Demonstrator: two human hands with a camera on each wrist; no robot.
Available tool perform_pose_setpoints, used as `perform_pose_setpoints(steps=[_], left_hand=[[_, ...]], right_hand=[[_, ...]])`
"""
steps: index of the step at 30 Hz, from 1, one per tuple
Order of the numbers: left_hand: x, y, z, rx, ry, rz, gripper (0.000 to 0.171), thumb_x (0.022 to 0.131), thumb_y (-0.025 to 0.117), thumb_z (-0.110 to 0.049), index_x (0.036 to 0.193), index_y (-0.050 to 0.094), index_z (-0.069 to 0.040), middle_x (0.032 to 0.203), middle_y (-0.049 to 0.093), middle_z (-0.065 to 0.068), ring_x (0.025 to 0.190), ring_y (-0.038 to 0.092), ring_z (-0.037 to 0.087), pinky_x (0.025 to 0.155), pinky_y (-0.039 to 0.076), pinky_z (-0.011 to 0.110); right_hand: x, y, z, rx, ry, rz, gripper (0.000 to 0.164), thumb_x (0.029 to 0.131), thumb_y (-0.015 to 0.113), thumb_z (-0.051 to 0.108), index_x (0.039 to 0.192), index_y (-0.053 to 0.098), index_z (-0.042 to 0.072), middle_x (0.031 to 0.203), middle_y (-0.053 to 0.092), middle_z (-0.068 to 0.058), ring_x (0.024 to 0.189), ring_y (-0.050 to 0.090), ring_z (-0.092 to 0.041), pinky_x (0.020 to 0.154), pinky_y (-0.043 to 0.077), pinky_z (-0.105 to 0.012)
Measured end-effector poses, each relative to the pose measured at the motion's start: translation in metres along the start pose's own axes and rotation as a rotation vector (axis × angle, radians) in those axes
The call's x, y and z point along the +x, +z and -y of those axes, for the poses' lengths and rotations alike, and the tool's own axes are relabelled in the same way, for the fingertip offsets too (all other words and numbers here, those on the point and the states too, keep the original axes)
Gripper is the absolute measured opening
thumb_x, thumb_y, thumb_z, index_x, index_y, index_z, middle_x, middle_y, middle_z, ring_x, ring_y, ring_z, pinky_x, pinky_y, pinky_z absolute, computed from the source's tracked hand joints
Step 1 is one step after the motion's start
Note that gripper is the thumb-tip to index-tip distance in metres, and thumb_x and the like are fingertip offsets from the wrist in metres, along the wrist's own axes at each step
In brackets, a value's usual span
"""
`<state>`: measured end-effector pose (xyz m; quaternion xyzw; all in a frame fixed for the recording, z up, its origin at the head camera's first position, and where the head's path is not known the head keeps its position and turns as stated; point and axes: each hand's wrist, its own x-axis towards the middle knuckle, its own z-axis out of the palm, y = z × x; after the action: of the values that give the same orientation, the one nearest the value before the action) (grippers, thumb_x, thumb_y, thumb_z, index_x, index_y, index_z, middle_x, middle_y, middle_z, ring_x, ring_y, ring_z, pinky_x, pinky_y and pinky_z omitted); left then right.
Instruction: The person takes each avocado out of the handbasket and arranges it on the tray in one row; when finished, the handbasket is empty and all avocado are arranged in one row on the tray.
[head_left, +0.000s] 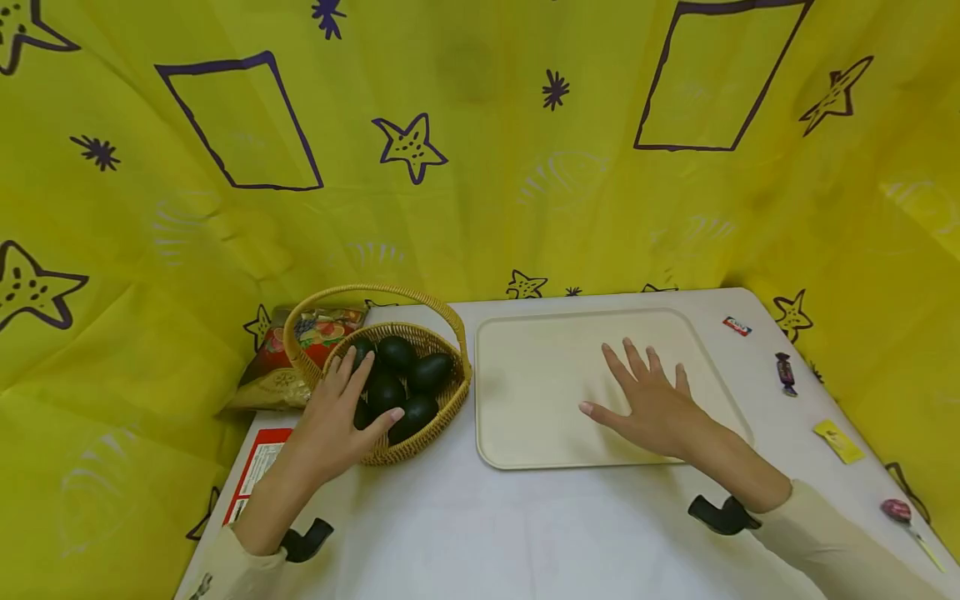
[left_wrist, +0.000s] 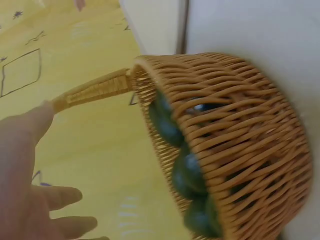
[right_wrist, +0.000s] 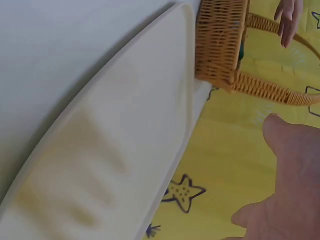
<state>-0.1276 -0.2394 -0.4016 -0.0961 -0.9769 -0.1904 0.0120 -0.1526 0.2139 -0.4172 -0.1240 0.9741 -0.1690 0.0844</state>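
Observation:
A wicker basket [head_left: 448, 410] with a tall arched handle [head_left: 375, 289] stands on the left of the white table, holding several dark green avocados [head_left: 431, 372]. Over its near left side my left hand [head_left: 333, 429] hovers, fingers spread and holding nothing. From the left wrist view the basket's woven side [left_wrist: 245, 135] appears, with avocados [left_wrist: 187, 172] below its rim. To the right lies a shallow cream tray [head_left: 532, 392]. My right hand [head_left: 656, 408] is raised above it, fingers spread and grasping nothing; shadows of its fingers fall on the tray surface [right_wrist: 145, 100].
Behind the basket leans a red and gold bag [head_left: 273, 358]; a red and white printed item [head_left: 258, 467] lies at the left edge. Along the right edge are small wrapped sweets [head_left: 785, 374], a yellow packet [head_left: 838, 442] and a lollipop [head_left: 896, 510]. Yellow patterned cloth [head_left: 480, 208] surrounds the table.

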Motion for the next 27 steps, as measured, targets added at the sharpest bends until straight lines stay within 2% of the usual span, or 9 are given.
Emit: perform_pose_setpoints(steps=[5, 9, 14, 17, 19, 21, 24, 27], left_hand=[[-0.007, -0.021, -0.007, -0.029, 0.042, -0.117, 0.091, 0.100, 0.066, -0.059, 0.169, 0.024, -0.017, 0.174, 0.020, 0.018, 0.156, 0.026, 0.049, 0.115, 0.029, 0.075], [-0.013, -0.036, -0.010, -0.043, 0.105, -0.259, 0.083, 0.100, 0.073, -0.046, 0.166, 0.034, -0.015, 0.167, 0.036, 0.018, 0.149, 0.040, 0.047, 0.110, 0.038, 0.073], [-0.013, -0.056, -0.005, -0.087, 0.228, -0.475, 0.072, 0.093, 0.082, -0.023, 0.156, 0.050, -0.010, 0.154, 0.053, 0.018, 0.140, 0.050, 0.042, 0.109, 0.042, 0.067], [-0.006, -0.070, 0.002, -0.143, 0.266, -0.576, 0.067, 0.091, 0.082, -0.016, 0.152, 0.055, -0.007, 0.151, 0.056, 0.019, 0.140, 0.050, 0.041, 0.113, 0.040, 0.064], [0.000, -0.078, 0.007, -0.177, 0.247, -0.615, 0.064, 0.093, 0.081, -0.017, 0.150, 0.056, -0.005, 0.149, 0.056, 0.022, 0.140, 0.050, 0.043, 0.114, 0.039, 0.063], [0.005, -0.086, 0.012, -0.207, 0.186, -0.615, 0.060, 0.097, 0.078, -0.023, 0.149, 0.056, -0.004, 0.148, 0.056, 0.024, 0.138, 0.050, 0.045, 0.113, 0.039, 0.064], [0.011, -0.092, 0.018, -0.235, 0.049, -0.554, 0.058, 0.103, 0.070, -0.035, 0.150, 0.055, -0.004, 0.146, 0.055, 0.027, 0.134, 0.050, 0.048, 0.108, 0.039, 0.067], [0.016, -0.095, 0.023, -0.264, -0.082, -0.457, 0.060, 0.108, 0.058, -0.045, 0.150, 0.054, -0.002, 0.144, 0.055, 0.028, 0.130, 0.052, 0.049, 0.103, 0.043, 0.067]], right_hand=[[0.004, 0.002, 0.017, 0.055, -0.052, -0.005, 0.106, 0.097, 0.047, 0.082, 0.171, 0.014, 0.013, 0.174, 0.014, -0.025, 0.157, 0.011, -0.056, 0.118, 0.002, -0.080], [0.009, 0.005, 0.032, 0.090, -0.090, -0.009, 0.106, 0.097, 0.047, 0.082, 0.169, 0.020, 0.009, 0.173, 0.021, -0.024, 0.159, 0.017, -0.050, 0.121, 0.008, -0.075], [0.016, 0.011, 0.055, 0.145, -0.125, -0.023, 0.105, 0.096, 0.051, 0.081, 0.164, 0.032, 0.003, 0.167, 0.034, -0.025, 0.152, 0.036, -0.048, 0.118, 0.031, -0.069], [0.021, 0.017, 0.071, 0.174, -0.144, -0.019, 0.101, 0.096, 0.055, 0.078, 0.162, 0.036, 0.003, 0.162, 0.040, -0.023, 0.146, 0.045, -0.045, 0.113, 0.041, -0.065], [0.024, 0.021, 0.083, 0.181, -0.165, -0.012, 0.098, 0.097, 0.058, 0.074, 0.160, 0.039, 0.003, 0.159, 0.044, -0.022, 0.144, 0.048, -0.042, 0.112, 0.044, -0.062], [0.028, 0.027, 0.094, 0.186, -0.185, -0.004, 0.093, 0.097, 0.062, 0.070, 0.159, 0.041, 0.003, 0.156, 0.047, -0.021, 0.142, 0.050, -0.039, 0.112, 0.045, -0.059], [0.032, 0.034, 0.112, 0.194, -0.209, 0.012, 0.087, 0.098, 0.066, 0.063, 0.157, 0.045, 0.002, 0.152, 0.052, -0.020, 0.139, 0.053, -0.037, 0.112, 0.047, -0.055], [0.038, 0.040, 0.129, 0.202, -0.224, 0.035, 0.081, 0.099, 0.068, 0.059, 0.153, 0.050, 0.001, 0.147, 0.057, -0.019, 0.136, 0.056, -0.035, 0.112, 0.047, -0.053]])
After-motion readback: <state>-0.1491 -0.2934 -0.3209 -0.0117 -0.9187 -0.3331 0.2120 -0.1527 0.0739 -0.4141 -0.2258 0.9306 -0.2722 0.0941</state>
